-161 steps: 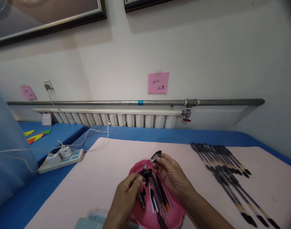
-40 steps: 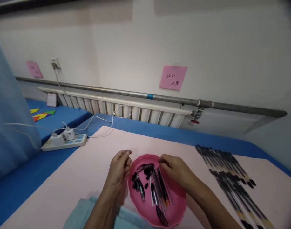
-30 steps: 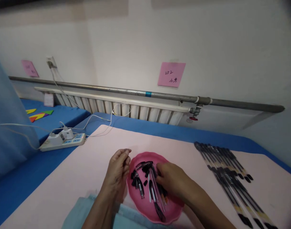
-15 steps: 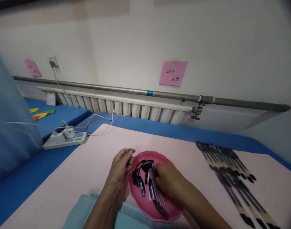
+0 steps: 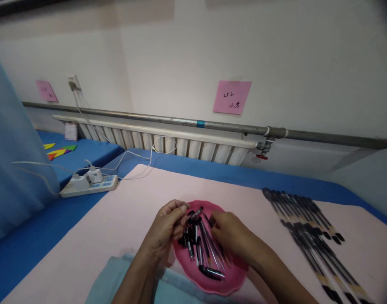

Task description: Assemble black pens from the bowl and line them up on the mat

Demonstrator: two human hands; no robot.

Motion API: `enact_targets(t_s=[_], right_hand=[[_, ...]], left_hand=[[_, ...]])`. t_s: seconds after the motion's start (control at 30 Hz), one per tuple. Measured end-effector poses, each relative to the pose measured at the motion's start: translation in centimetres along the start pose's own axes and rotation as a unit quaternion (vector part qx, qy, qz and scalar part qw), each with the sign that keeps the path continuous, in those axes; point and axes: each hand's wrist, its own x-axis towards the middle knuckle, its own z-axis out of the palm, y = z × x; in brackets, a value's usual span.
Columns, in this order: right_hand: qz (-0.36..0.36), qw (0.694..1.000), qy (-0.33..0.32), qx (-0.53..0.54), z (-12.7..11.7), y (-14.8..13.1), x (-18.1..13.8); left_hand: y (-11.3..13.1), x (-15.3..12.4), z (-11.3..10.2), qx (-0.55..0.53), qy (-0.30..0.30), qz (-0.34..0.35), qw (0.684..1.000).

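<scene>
A pink dish on the pale pink mat holds several loose pen parts: clear barrels, black caps and refills. My left hand hovers over the dish's left rim, fingers curled in a pinch on a small black pen part at its upper edge. My right hand lies over the dish's right half, fingers bent round a thin clear barrel among the parts. To the right, a row of assembled black pens lies side by side on the mat.
A white power strip with plugged chargers and cables rests on the blue cloth at left. A radiator and pipe run along the wall. A light blue cloth lies at the near edge. Coloured shapes sit far left.
My right hand dipped into the dish, raked through the parts and drew back with a barrel. My left hand moved from beside the rim to pinch a black part.
</scene>
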Motion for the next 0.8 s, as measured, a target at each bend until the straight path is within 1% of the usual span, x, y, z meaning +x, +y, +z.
enact_targets(t_s=[0.03, 0.1, 0.2, 0.23, 0.3, 0.4, 0.47, 0.6, 0.63, 0.7, 0.77, 0.8], right_hand=[[0.008, 1.000, 0.008, 0.025, -0.4, -0.2, 0.1], [0.022, 0.992, 0.000, 0.121, -1.0, -0.9, 0.0], [0.030, 0.958, -0.044, 0.282, -1.0, -2.2, -0.5], [0.027, 0.949, -0.052, 0.308, -0.9, -2.5, -0.7], [0.012, 0.943, -0.050, 0.327, -0.7, -3.0, -1.0], [0.002, 0.950, -0.023, 0.312, -0.6, -3.2, -1.1], [-0.002, 0.953, -0.016, 0.302, -0.6, -3.3, -1.2], [-0.031, 0.949, -0.056, 0.308, -0.8, -3.6, -1.3], [-0.039, 0.953, -0.059, 0.296, -1.0, -3.5, -1.3], [-0.048, 0.971, -0.034, 0.230, -1.5, -2.9, -1.0], [-0.046, 0.994, 0.014, 0.097, -1.9, -1.7, -0.7], [-0.037, 0.999, 0.029, 0.016, -2.0, -1.0, -0.6]], left_hand=[[0.0, 0.0, 0.0, 0.005, -0.009, -0.002, 1.000], [-0.2, 0.0, 0.1, 0.024, -0.024, -0.003, 0.999], [-0.5, -0.1, 0.4, 0.063, -0.035, 0.004, 0.997], [-0.6, -0.1, 0.5, 0.071, -0.036, 0.006, 0.997], [-0.7, -0.1, 0.7, 0.069, -0.031, 0.012, 0.997], [-0.9, -0.2, 0.9, 0.055, -0.010, 0.008, 0.998], [-1.0, -0.1, 1.0, 0.069, -0.001, 0.002, 0.998], [-1.3, -0.1, 0.8, 0.098, -0.014, 0.008, 0.995], [-1.3, 0.0, 0.7, 0.099, -0.011, 0.017, 0.995], [-1.1, 0.0, 0.5, 0.097, 0.018, 0.035, 0.995], [-0.9, 0.1, 0.3, 0.091, 0.054, 0.046, 0.993], [-0.8, 0.1, 0.2, 0.089, 0.064, 0.047, 0.993]])
